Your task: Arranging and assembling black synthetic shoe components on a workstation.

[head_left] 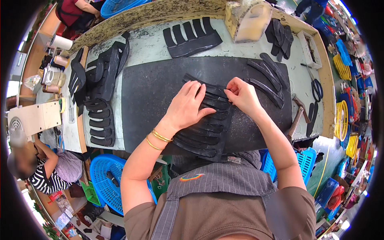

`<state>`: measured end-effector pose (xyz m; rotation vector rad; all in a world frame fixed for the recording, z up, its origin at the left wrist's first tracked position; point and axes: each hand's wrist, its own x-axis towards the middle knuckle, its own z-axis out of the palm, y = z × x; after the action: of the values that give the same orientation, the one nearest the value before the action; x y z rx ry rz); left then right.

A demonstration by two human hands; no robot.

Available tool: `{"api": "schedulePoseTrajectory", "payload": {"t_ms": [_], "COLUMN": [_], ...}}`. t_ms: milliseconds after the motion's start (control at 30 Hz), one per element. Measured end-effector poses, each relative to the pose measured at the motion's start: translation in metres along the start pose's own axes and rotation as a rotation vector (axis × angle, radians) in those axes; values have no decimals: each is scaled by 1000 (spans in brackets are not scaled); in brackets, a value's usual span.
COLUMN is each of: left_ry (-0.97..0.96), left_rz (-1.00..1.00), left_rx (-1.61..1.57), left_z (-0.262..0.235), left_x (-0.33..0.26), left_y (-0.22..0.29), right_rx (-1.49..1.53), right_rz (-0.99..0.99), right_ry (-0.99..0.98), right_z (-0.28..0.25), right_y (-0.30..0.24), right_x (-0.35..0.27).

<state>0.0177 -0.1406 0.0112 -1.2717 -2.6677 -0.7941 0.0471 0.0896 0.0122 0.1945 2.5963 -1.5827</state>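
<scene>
A black slotted piece (208,136), cut into several parallel strips along one band, lies on the dark mat (156,84) in front of me. Its material looks like leather or rubber. My left hand (182,106) rests flat over the upper strips, thumb stretched out to the right, pressing on them. At the piece's upper right end, my right hand (245,98) pinches the end of a black strip (216,86) between thumb and forefinger. The fingertips partly hide what they grip. Several loose curved black strips (266,82) lie to the right of that hand.
More slotted black pieces lie at the back (192,38) and in a pile (104,72) at left. A yellowish block (250,22) stands at the back edge. Scissors (317,90) and a hammer (297,116) lie at right. A blue basket (106,180) sits below left; a person (48,168) works beyond.
</scene>
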Motion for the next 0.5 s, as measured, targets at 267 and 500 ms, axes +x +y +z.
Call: {"api": "schedulePoseTrajectory", "payload": {"t_ms": [267, 500], "left_ry": [-7, 12], "left_rz": [99, 48], "left_rx": [173, 216], "left_z": [-2, -8], "left_x": [-2, -16], "left_y": [0, 19], "right_rx": [-639, -714], "right_rz": [-643, -518], "right_ry": [189, -219], "right_z": [-1, -20], "right_y": [-17, -15], "right_x": [-27, -19]}}
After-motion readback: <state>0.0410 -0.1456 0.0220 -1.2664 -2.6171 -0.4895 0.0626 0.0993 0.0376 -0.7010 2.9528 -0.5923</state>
